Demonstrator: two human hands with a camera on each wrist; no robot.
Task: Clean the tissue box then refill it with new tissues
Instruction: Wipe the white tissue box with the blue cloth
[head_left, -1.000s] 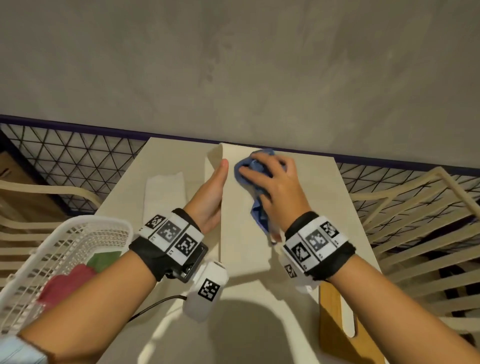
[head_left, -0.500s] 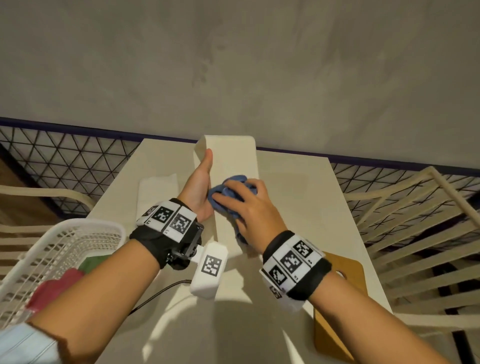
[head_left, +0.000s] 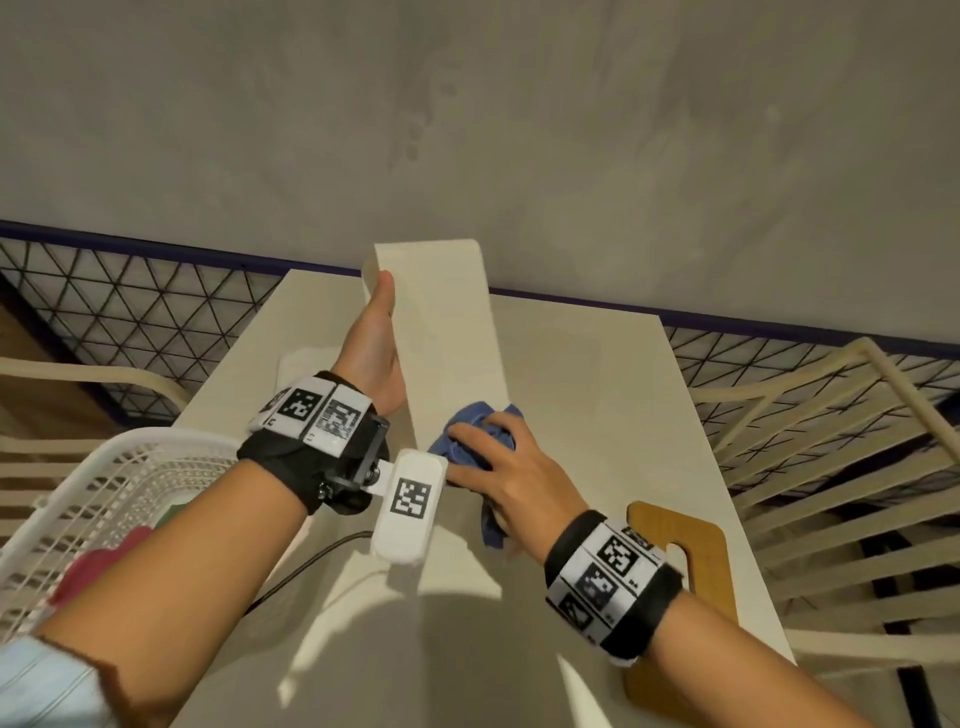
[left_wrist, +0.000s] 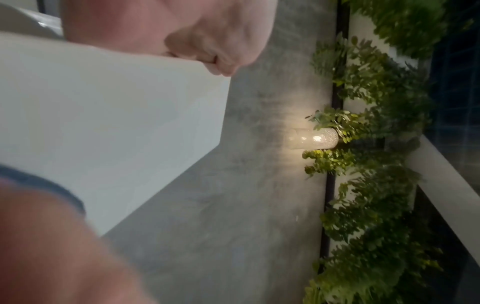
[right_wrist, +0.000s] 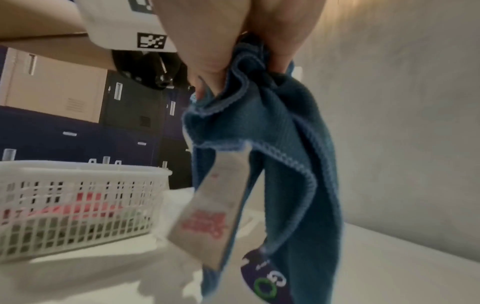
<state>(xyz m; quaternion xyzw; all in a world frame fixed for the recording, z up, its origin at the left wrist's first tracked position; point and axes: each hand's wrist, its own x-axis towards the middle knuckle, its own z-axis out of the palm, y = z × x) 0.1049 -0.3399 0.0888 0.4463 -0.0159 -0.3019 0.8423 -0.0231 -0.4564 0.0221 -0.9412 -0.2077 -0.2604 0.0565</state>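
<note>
A long cream tissue box (head_left: 447, 322) is lifted off the table and stands tilted, its far end up against the wall. My left hand (head_left: 374, 338) grips its left side, thumb lying along the edge. In the left wrist view the box (left_wrist: 103, 115) fills the left, with a finger curled over its top edge. My right hand (head_left: 498, 462) holds a bunched blue cloth (head_left: 467, 421) against the near, lower part of the box's face. The right wrist view shows the cloth (right_wrist: 272, 144) hanging from my fingers with a white label (right_wrist: 207, 216).
A white plastic basket (head_left: 104, 499) with red and green cloths sits at the table's left. A wooden board (head_left: 691, 545) lies at the right edge. A white folded stack (head_left: 296, 364) lies behind my left wrist. Slatted chairs flank the table (head_left: 597, 389).
My right hand has slid the blue cloth down the box's face from the far end to the near end. The left hand has raised the box higher.
</note>
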